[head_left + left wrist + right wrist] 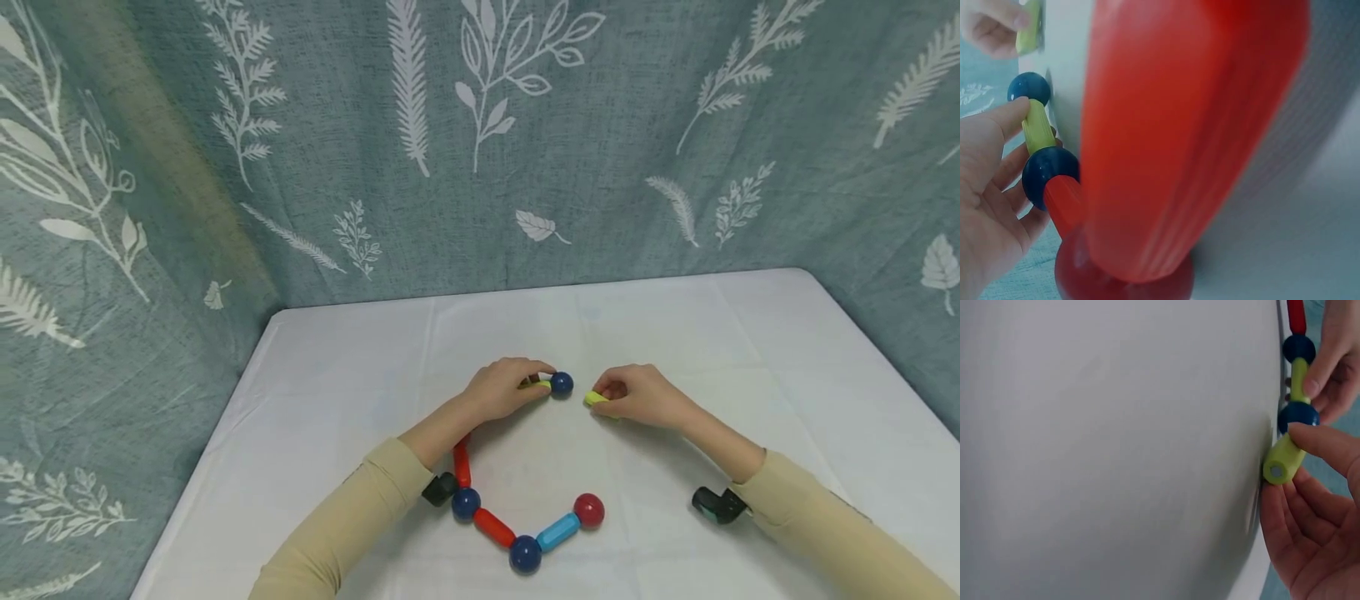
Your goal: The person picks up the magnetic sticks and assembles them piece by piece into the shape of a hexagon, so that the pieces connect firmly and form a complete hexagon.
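Note:
My left hand [510, 387] pinches a yellow-green rod [1038, 128] between thumb and fingers. That rod joins a dark blue ball [561, 384] at its right end and another blue ball [1047, 175] at its left. A second yellow-green rod [1284, 459], with a grey disc in its near end, is pinched by my right hand [641, 396]. In the head view, a short gap separates this rod from the end ball. The chain curves under my left forearm, through red rods [495, 527] and blue balls [526, 554], to a light blue rod [558, 532] and a red ball [589, 510].
A white cloth [360, 358] covers the table under the pieces. Behind it hangs a teal curtain [322, 142] with white leaf prints. Black cameras [717, 505] are strapped at both wrists, the left one close beside the chain.

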### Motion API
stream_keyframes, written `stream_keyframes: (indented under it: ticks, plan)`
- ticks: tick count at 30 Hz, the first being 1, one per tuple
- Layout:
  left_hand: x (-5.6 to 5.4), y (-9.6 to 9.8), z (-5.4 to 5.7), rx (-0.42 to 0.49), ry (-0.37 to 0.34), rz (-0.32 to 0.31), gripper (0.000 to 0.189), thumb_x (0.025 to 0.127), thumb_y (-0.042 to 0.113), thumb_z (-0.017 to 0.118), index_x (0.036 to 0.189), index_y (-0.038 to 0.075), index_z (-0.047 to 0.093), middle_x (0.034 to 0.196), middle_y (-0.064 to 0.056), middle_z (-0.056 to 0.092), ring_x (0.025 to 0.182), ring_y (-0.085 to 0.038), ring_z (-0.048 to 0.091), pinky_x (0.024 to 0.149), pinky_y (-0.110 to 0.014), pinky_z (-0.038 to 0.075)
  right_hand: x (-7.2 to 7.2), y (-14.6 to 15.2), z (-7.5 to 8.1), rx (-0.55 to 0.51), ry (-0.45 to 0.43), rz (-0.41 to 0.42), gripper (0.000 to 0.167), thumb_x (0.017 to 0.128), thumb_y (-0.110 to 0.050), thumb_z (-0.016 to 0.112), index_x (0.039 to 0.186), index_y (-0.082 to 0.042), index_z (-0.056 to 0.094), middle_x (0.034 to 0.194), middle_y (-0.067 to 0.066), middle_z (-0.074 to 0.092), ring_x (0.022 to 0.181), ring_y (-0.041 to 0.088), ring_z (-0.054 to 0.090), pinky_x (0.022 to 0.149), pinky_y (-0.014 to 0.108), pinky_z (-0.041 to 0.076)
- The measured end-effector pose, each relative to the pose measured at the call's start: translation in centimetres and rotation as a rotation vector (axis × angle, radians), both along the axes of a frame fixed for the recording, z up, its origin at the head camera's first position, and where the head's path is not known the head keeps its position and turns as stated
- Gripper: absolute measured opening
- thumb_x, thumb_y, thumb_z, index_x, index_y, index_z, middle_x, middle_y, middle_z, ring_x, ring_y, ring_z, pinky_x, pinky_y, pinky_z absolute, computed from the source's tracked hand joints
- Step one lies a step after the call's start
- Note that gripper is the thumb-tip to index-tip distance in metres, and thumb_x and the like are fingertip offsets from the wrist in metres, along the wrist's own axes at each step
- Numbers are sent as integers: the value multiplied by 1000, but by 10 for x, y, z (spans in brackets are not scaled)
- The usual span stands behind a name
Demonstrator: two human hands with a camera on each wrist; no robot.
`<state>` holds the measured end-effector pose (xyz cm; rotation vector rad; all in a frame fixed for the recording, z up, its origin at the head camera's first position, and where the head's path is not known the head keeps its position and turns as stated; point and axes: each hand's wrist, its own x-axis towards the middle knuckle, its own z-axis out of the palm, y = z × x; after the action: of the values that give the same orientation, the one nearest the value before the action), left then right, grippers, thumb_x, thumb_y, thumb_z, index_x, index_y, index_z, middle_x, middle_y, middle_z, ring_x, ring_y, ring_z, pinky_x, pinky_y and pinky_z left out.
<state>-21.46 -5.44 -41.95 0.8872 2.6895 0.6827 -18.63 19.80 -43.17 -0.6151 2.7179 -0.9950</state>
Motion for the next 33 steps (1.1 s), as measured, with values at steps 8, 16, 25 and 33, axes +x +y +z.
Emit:
stream_keyframes:
  ticks: [8,16,25,33]
  plan:
    - [2,-2,0,-19,-8,-48,39,97,25,62,135,16,59,113,-3,67,97,-15,61,84,-32,50,-6,-15,-1,-14,-41,-26,19,86,-19,74,99,-5,70,77,-2,58,70,14,50,60,27,44]
    - [33,1,18,-136,105,-170,48,92,38,67,134,14,59,125,-4,59,112,-17,55,93,-32,47,-8,-20,0,-35,86,122,41,87,-16,73,123,0,60,97,7,62,80,16,57,68,29,49]
    - [103,19,14,-278,-9,-427,56,82,61,68,116,17,62,98,9,56,83,-3,47,66,-15,42,-12,-27,-2,16,138,142,38,89,-15,71,126,-8,61,98,4,58,74,14,48,63,27,43]
    - [91,-11,12,-303,173,-428,43,92,38,67,130,20,59,120,7,58,111,-8,51,90,-24,44,-6,-1,6,135,113,-22,39,88,-25,73,117,-4,59,107,10,60,90,23,57,74,38,50]
